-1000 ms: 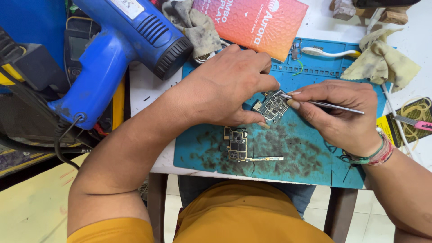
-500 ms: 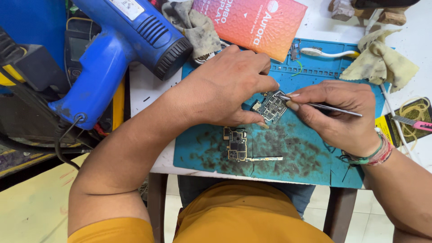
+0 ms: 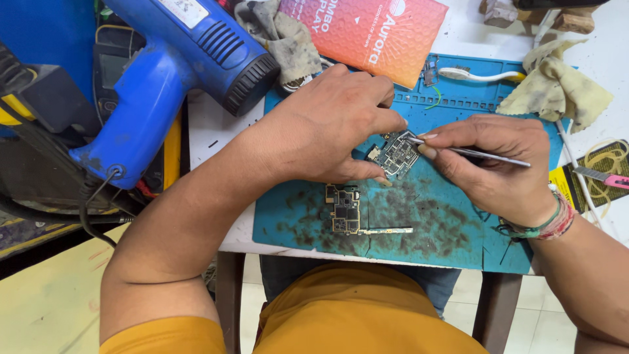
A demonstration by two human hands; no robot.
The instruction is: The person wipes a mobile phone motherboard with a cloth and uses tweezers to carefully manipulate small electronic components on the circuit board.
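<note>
A small circuit board (image 3: 396,155) is pinched between the thumb and fingers of the left hand (image 3: 327,128); the thumb lies along its lower edge and the forefinger presses on its upper corner, so the fingers are closed on the board. The board is held tilted, just above a teal work mat (image 3: 452,229). From the right, thin metal tweezers (image 3: 468,152) are gripped between the thumb and forefinger of the right hand (image 3: 495,164), the fingers closed tight on the shaft; the tip is touching the board's upper right edge. Whether the tweezer tips are together cannot be told.

Just below the left thumb, a second, longer circuit board (image 3: 345,208) is laid flat on the mat, with a narrow strip running right from its lower end. The mat around it is smeared with dark residue.

Beyond the left knuckles, an orange-red flat package (image 3: 367,33) is seen, and beside it a grey soiled rag (image 3: 278,33). Farther left of that hand, a blue heat gun (image 3: 177,72) is resting with its black nozzle pointed toward the mat. Above the right hand, a white toothbrush (image 3: 478,75) is lying on the mat's far edge, with a yellowish cloth (image 3: 557,88) just right of it. Coloured bands (image 3: 544,226) are worn on the right wrist.
</note>
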